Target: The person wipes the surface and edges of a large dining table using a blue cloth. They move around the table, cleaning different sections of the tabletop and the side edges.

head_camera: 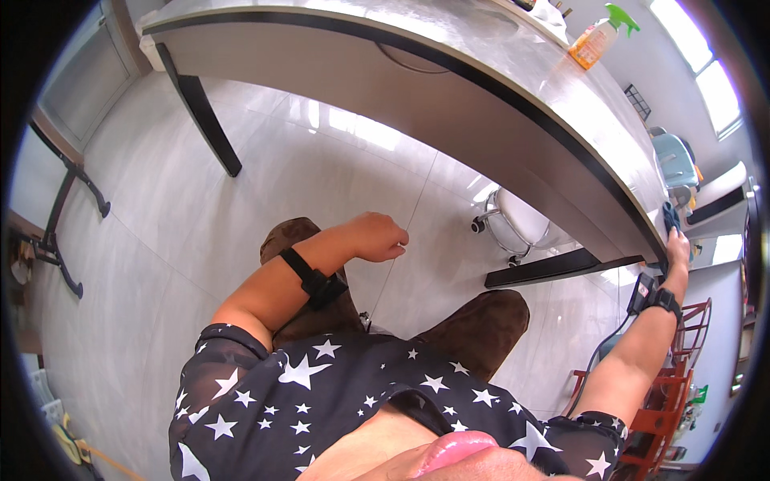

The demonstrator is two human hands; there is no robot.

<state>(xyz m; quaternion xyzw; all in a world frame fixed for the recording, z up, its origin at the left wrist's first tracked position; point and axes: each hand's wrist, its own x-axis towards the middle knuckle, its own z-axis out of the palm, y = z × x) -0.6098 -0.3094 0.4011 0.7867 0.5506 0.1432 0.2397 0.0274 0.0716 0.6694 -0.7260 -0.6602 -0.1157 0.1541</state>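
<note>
My right hand (pixel 678 245) is stretched out to the far right end of the table (pixel 445 27). It grips a dark blue cloth (pixel 670 215) at the tabletop's edge. Part of the cloth is hidden by the fingers. My left hand (pixel 380 237) hangs in front of my body, above the floor and well apart from the table. Its fingers are loosely curled, and nothing shows in them. A spray bottle (pixel 594 43) with a green trigger head and an orange lower part stands on the shiny tabletop.
Under the table is a white stool (pixel 522 219) on casters, near a dark table leg (pixel 538 270). Red wooden chairs (pixel 662 400) stand at my right. A light blue chair (pixel 675 159) is beyond the table's end. Black metal legs (pixel 60 204) rise at the left.
</note>
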